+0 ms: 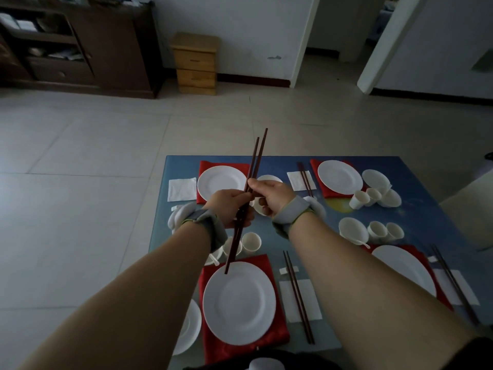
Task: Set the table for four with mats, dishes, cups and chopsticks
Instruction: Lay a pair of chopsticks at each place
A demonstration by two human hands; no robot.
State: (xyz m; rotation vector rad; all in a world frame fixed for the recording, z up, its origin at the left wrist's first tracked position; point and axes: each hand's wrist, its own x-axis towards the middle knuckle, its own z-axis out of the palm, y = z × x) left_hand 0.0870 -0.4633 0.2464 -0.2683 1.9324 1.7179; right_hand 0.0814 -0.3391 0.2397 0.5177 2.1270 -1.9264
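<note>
The blue table (416, 209) carried four settings, each a white plate on a red mat: near left plate (239, 303) on its mat (277, 332), near right plate (400, 265), far left plate (218, 182) and far right plate (339, 177). White napkins lay beside them, one at the far left (182, 189) bare of chopsticks. Small white cups (251, 241) and bowls (353, 230) stood grouped between the settings. Three pairs of chopsticks already lay flat on the table: near centre (298, 297), near right edge (453, 281) and far centre (305, 178), each running roughly front to back. A fourth pair of dark chopsticks (256, 161) was held in the air above the left half of the table, its long axis steeply tilted, upper ends pointing up and away toward the floor beyond, lower ends pointing down over the near left plate without visibly touching it. The left hand (229, 206) was closed round the middle of the pair, fingers curled in. The right hand (269, 194) pinched the pair just above, thumb and fingers narrowed onto the sticks. Both wrists wore grey bands.
</note>
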